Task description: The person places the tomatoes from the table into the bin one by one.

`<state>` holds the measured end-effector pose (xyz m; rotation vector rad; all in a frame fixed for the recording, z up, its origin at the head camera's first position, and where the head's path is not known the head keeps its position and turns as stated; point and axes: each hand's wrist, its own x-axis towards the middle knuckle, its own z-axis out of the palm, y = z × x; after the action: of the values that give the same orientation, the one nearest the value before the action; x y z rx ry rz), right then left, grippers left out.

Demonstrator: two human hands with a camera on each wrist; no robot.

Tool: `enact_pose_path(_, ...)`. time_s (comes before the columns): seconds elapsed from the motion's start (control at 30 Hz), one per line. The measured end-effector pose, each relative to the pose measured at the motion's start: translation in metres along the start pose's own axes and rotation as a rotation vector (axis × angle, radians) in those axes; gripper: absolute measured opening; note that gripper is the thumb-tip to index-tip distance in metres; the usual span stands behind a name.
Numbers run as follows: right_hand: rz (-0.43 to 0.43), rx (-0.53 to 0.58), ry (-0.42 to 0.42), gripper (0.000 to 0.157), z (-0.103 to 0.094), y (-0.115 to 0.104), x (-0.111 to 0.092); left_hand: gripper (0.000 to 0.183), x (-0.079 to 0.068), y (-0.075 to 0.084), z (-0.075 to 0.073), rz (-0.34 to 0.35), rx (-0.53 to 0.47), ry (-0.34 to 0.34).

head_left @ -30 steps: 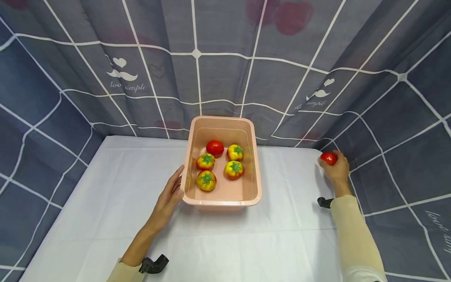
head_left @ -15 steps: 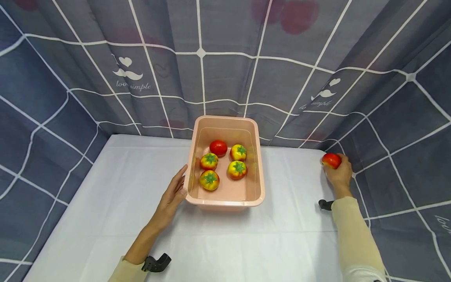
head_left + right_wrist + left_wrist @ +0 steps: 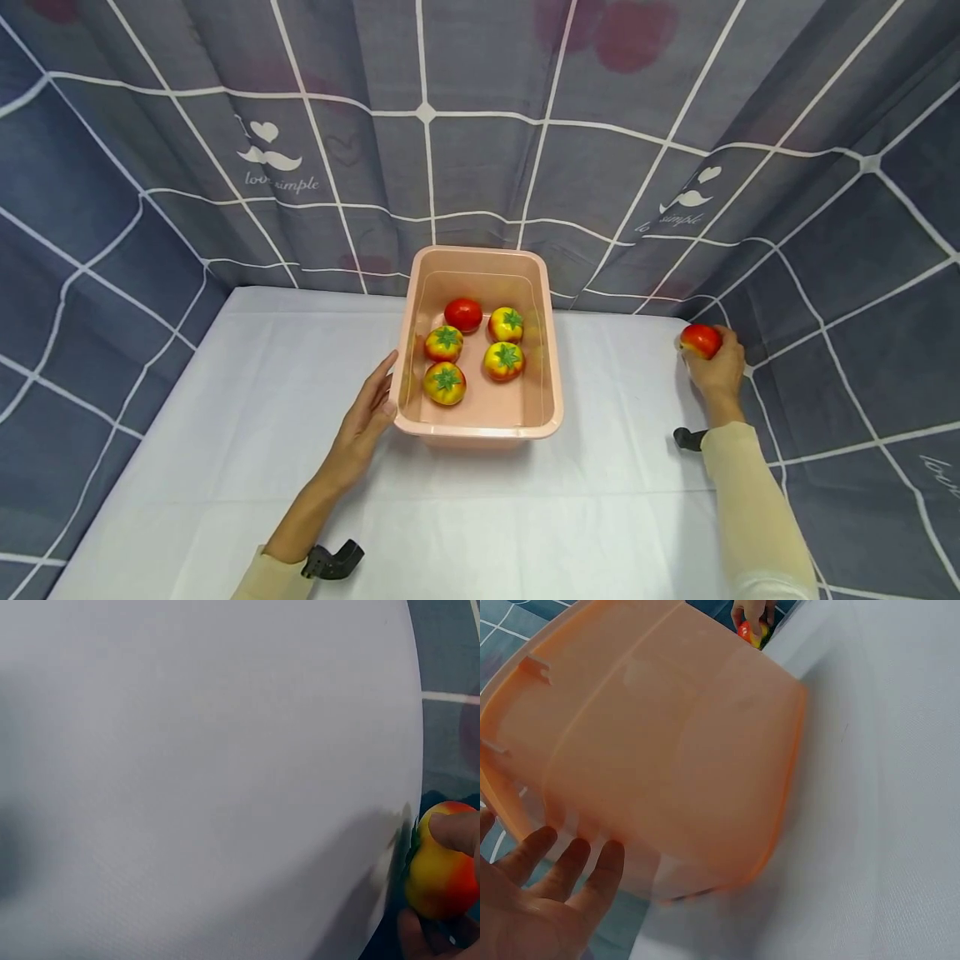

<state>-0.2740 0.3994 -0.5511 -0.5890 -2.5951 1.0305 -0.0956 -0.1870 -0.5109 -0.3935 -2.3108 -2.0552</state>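
Observation:
A pink plastic bin (image 3: 553,367) stands on the table with several tomatoes in it: one plain red tomato (image 3: 463,315) and others yellow-red with green leafy tops, such as the front tomato (image 3: 445,383). My left hand (image 3: 360,425) is at the bin's left side, with extended fingertips (image 3: 609,859) against the outer wall in the left wrist view. At the table's far right corner, my right hand (image 3: 718,371) grips a red and yellow tomato (image 3: 442,877) between thumb and fingers. Its green leaves face the table in the right wrist view.
White cloth covers the table (image 3: 615,517). Dark blue-grey checked curtains (image 3: 480,167) hang behind it and along both sides, with the right curtain close to my right hand. Each wrist wears a black strap (image 3: 332,560).
The tomato in my right hand has turned, showing more of its yellow side, while staying at the far right corner. My left hand keeps its place at the bin. The head view shifted slightly.

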Motion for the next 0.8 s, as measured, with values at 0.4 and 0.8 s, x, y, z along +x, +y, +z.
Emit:
enact_pose_path(0.4, -0.105, 0.077, 0.063, 0.067, 0.003, -0.017, -0.023, 0.065, 0.001, -0.001, -0.002, 0.016, -0.019, -0.013)
enact_pose_path(0.8, -0.136, 0.274, -0.001, 0.07, 0.016, -0.043, -0.058, 0.065, 0.0, 0.0, -0.001, 0.019, -0.017, -0.011)
